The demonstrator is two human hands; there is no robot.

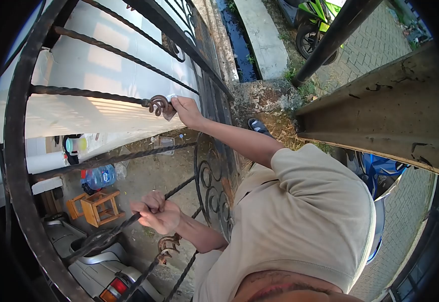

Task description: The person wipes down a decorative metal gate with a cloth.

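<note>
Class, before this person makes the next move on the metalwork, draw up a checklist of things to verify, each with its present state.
1. Right hand has hold of the small pale piece: ok, it is pinched there.
2. Pale piece pressing on the brown curled ornament: cannot tell; it is right at it, but firm contact is unclear.
3. Left hand gripping something for support: ok, it is wrapped round a dark bar.
4. Both feet planted: cannot tell; only one foot shows clearly.
5. Far side of the metalwork free of objects: not ok; a wooden stool and a plastic bottle are there.
</note>
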